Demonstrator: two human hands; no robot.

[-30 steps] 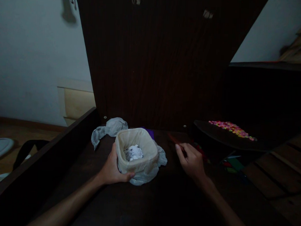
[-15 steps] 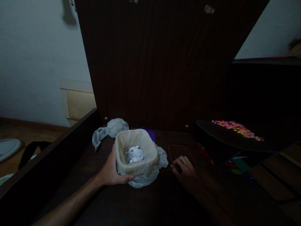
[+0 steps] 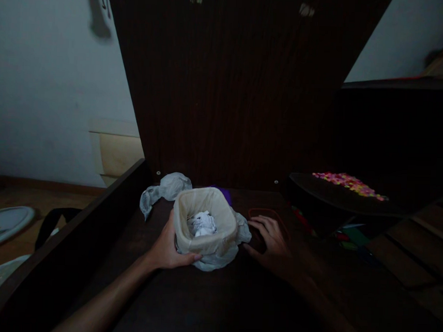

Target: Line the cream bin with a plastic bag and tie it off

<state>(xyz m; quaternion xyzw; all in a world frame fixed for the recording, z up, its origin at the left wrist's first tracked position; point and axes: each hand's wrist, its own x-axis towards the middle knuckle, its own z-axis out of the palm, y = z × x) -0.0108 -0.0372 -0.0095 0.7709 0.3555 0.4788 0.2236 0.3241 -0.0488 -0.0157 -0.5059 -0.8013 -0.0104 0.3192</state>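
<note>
A small square bin (image 3: 179, 230), lined with a thin whitish plastic bag, stands on the dark wooden surface. Crumpled white paper (image 3: 203, 224) lies inside it. My left hand (image 3: 171, 246) grips the bin's left side, thumb across the front and the other fingers behind. The liner's loose edge (image 3: 244, 229) bunches out on the right and below. To the right, my right hand (image 3: 271, 243) has its fingers apart, between the bin and a reddish-brown rectangular rim (image 3: 265, 211); nothing shows in it. What lies under its palm is hidden.
Another crumpled clear plastic bag (image 3: 172, 186) and something purple (image 3: 224, 194) lie behind the bin. A tall dark panel (image 3: 234, 98) closes off the back, and a raised board (image 3: 96, 215) edges the left. Colourful small pieces (image 3: 348, 184) sit on a dark shelf (image 3: 308, 186) at right.
My right hand has opened: its curled fingers are now stretched out and apart, closer to the bin. My left hand keeps its hold; the view has shifted slightly.
</note>
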